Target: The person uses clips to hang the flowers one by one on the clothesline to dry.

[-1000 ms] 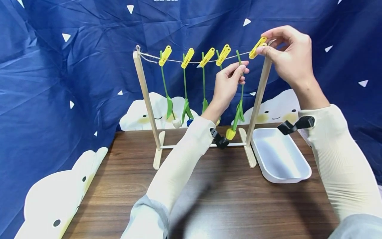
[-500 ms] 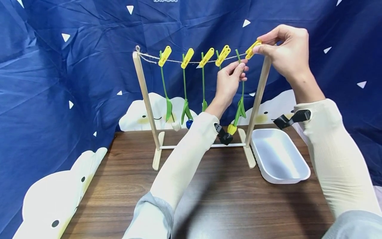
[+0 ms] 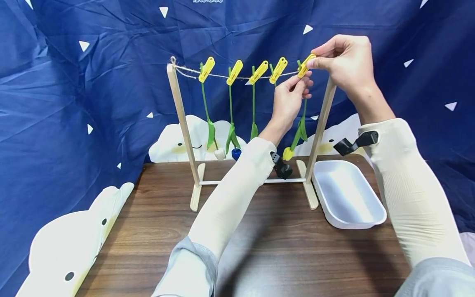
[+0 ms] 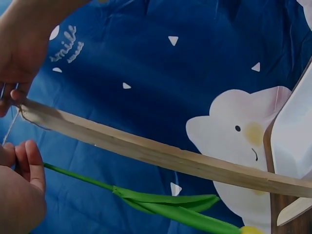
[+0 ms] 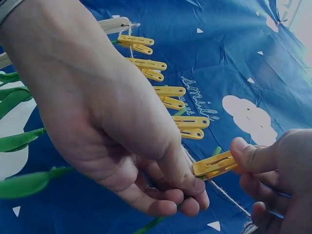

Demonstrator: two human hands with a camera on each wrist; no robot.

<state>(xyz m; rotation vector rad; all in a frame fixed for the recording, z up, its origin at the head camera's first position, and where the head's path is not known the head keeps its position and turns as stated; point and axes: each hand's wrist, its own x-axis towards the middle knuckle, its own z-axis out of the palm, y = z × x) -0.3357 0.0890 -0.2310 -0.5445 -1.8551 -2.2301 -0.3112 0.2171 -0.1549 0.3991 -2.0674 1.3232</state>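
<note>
My left hand (image 3: 287, 99) pinches the green stem of a yellow artificial tulip (image 3: 288, 154) just under the twine (image 3: 219, 76). The flower hangs head down beside the right post. With thumb and fingers, my right hand (image 3: 350, 62) pinches the handle end of a yellow clothespin (image 3: 306, 66). The right wrist view shows this clothespin (image 5: 214, 165) tilted at the twine, its nose right at my left fingertips and the stem tip behind it. In the left wrist view, the tulip's green leaf (image 4: 170, 200) hangs below the wooden post (image 4: 146, 146).
Several more yellow clothespins (image 3: 234, 72) hold hanging tulips along the twine, among them a white one (image 3: 219, 154) and a blue one (image 3: 236, 154). The wooden rack (image 3: 182, 123) stands on the brown table (image 3: 297, 247). Beside its right foot is a white tray (image 3: 349, 194). A blue curtain (image 3: 111, 103) hangs behind.
My right hand has moved left and slightly down with the clothespin, from near the right post to the stem tip at the twine. My left hand keeps its pinch on the tulip stem.
</note>
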